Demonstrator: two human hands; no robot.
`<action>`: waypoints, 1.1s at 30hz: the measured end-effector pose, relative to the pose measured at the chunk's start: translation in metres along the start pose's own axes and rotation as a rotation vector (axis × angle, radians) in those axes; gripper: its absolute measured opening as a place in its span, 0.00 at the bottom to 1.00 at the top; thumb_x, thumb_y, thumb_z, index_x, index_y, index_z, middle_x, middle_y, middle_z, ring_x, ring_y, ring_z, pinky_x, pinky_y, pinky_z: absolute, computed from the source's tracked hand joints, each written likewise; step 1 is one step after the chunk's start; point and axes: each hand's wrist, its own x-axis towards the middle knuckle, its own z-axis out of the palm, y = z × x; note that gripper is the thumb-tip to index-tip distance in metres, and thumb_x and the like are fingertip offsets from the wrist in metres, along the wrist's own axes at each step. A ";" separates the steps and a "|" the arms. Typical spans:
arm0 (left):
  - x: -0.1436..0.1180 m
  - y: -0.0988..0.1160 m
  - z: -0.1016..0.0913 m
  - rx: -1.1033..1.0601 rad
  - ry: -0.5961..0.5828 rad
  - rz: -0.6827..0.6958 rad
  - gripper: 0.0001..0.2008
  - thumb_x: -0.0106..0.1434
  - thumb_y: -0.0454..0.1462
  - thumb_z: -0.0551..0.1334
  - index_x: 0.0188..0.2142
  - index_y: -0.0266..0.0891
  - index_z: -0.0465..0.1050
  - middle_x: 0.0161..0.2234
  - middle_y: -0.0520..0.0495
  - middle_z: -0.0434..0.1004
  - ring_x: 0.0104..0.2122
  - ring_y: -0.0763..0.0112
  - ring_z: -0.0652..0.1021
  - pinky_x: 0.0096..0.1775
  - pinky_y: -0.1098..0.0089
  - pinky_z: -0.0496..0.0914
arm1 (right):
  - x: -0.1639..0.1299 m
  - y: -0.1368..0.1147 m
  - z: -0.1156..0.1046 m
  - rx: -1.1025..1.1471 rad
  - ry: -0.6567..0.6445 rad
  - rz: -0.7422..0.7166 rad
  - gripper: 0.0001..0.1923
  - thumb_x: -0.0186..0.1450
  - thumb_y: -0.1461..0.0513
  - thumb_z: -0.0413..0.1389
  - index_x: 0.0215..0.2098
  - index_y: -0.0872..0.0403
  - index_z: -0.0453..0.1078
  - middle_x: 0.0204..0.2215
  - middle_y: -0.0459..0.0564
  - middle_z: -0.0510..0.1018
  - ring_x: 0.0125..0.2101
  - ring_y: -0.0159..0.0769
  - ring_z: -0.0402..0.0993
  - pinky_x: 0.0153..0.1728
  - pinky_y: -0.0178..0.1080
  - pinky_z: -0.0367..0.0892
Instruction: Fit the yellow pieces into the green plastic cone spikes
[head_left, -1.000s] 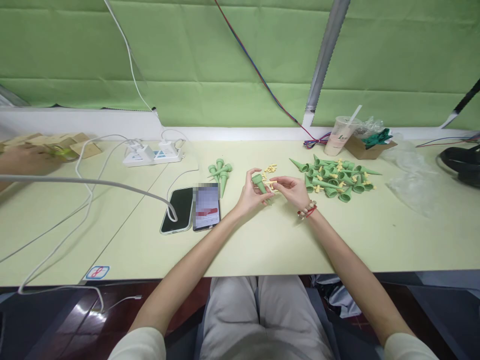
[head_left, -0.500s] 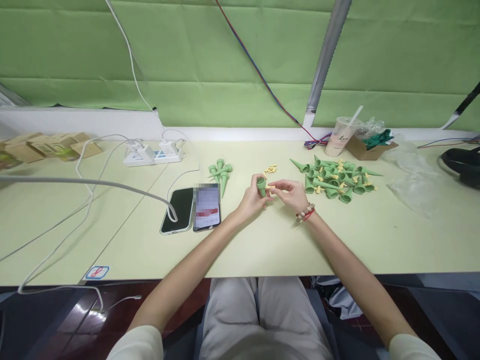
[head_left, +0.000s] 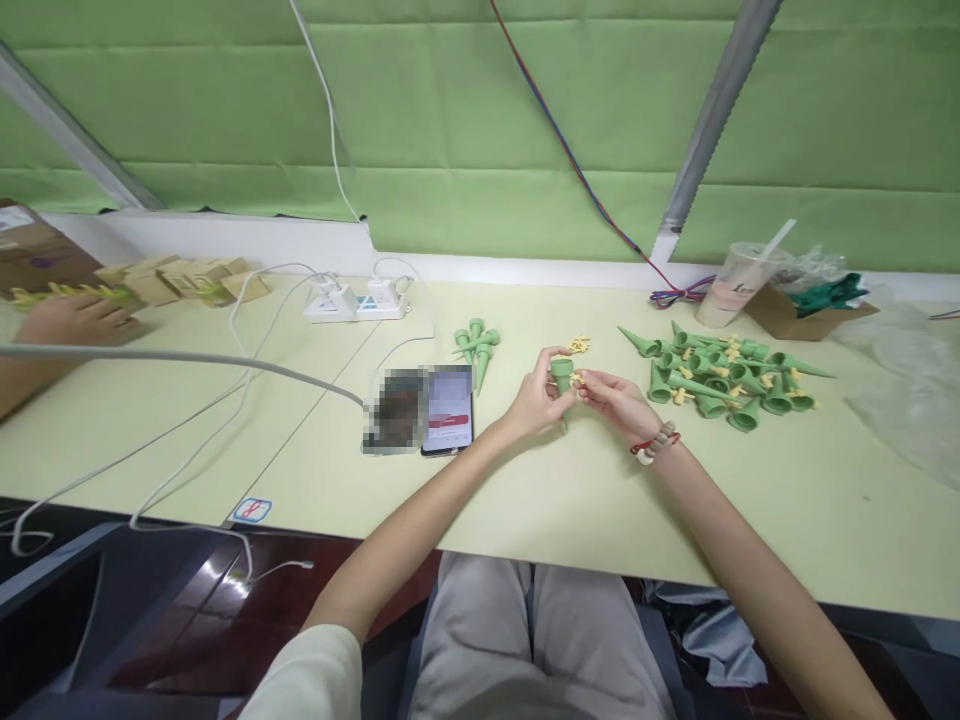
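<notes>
Left to right across the table (head_left: pixel 187 420): another person's hand (head_left: pixel 79 318) rests by small cardboard boxes (head_left: pixel 180 280); a power strip (head_left: pixel 356 300) feeds white cables (head_left: pixel 247 330); two phones (head_left: pixel 420 410) lie flat; a small cluster of green cones (head_left: pixel 476 345) sits just beyond them.

At centre, the left hand (head_left: pixel 536 400) is closed narrowly around a green cone (head_left: pixel 562 375), open end up and point down, thumb and fingers curled on its body above the table. The right hand (head_left: pixel 619 398) pinches a small yellow piece (head_left: pixel 577 380) at the cone's rim, fingers nearly together; whether the piece is seated inside cannot be told. A few loose yellow pieces (head_left: pixel 578 344) lie just behind the hands.

To the right, a larger pile of green cones with yellow pieces (head_left: pixel 720 375), a plastic cup (head_left: pixel 731 285), an open box (head_left: pixel 806 310).

Risk, as a judgement: the yellow piece is tiny and held only at the fingertips, so a slight tilt of the cone could make it slip and fall among the loose ones or off the table.
</notes>
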 end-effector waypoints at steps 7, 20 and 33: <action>0.002 -0.002 0.009 -0.242 0.192 -0.281 0.25 0.57 0.57 0.46 0.34 0.38 0.64 0.10 0.58 0.54 0.08 0.76 0.61 0.12 0.75 0.54 | -0.015 -0.001 0.016 -0.224 -0.047 -0.132 0.18 0.50 0.52 0.62 0.34 0.54 0.74 0.30 0.51 0.79 0.31 0.36 0.76 0.38 0.40 0.70; -0.007 -0.004 0.008 0.231 0.229 0.020 0.14 0.62 0.46 0.47 0.31 0.40 0.62 0.21 0.55 0.65 0.20 0.77 0.65 0.28 0.75 0.60 | -0.020 -0.003 0.018 -0.314 -0.117 -0.066 0.17 0.52 0.50 0.59 0.20 0.56 0.71 0.19 0.49 0.75 0.21 0.32 0.71 0.27 0.36 0.68; 0.001 -0.008 0.008 0.026 0.325 -0.037 0.19 0.61 0.49 0.46 0.27 0.39 0.62 0.20 0.54 0.60 0.18 0.78 0.62 0.24 0.75 0.59 | -0.012 -0.001 0.014 -0.343 -0.152 -0.052 0.23 0.59 0.45 0.48 0.29 0.56 0.68 0.24 0.52 0.74 0.25 0.33 0.71 0.29 0.36 0.67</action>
